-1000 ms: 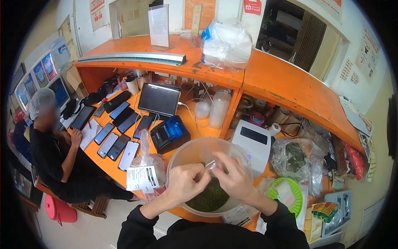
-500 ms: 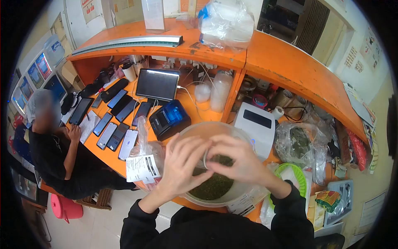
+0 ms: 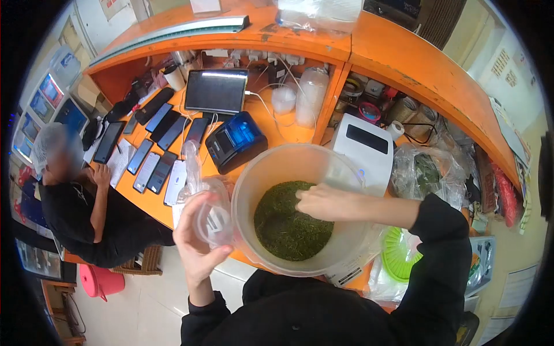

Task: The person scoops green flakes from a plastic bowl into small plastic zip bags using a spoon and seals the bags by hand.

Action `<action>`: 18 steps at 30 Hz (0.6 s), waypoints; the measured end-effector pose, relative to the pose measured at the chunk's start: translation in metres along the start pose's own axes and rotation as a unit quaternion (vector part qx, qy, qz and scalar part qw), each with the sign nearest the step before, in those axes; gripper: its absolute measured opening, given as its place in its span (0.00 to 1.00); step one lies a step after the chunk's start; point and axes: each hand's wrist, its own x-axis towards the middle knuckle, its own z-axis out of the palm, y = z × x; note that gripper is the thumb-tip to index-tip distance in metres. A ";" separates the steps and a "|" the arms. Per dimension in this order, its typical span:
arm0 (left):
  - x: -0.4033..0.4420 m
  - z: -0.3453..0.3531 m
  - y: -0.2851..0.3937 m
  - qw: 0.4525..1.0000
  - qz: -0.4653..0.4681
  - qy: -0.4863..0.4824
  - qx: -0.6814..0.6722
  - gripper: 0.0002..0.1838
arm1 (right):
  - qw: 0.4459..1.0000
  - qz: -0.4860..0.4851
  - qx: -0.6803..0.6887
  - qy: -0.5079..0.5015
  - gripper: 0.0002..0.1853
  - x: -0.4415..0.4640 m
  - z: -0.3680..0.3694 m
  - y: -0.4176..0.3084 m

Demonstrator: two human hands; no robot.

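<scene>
A large translucent plastic tub [image 3: 245, 173] stands at the counter's front, part-filled with chopped dark-green leaves [image 3: 291, 242]. My right hand [image 3: 323, 202] reaches into it from the right, fingers curled closed at the leaves; anything inside them is hidden. Left of the tub, my left hand [image 3: 193, 242] is wrapped round a small clear plastic cup [image 3: 213, 222], tilted with its round face toward me. Behind the cup is a clear plastic bag [image 3: 192, 167], partly covered by it.
Several phones [image 3: 147, 173] lie left, near a tablet [image 3: 216, 92] and a black-and-blue printer [image 3: 236, 141]. A white machine [image 3: 362, 150] stands behind the tub. At right are a lime-green basket [image 3: 398, 259] and a plastic bag of leaves [image 3: 427, 173]. A co-worker [image 3: 72, 202] sits at left.
My hands, close together above the tub before, have separated. The left has moved left with the cup; the right has gone down into the leaves. The view has tilted downward.
</scene>
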 end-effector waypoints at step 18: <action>-0.027 -0.036 -0.010 0.993 0.022 0.109 -0.048 0.46 | 0.880 0.077 0.390 -0.262 0.18 -0.011 -0.030 0.036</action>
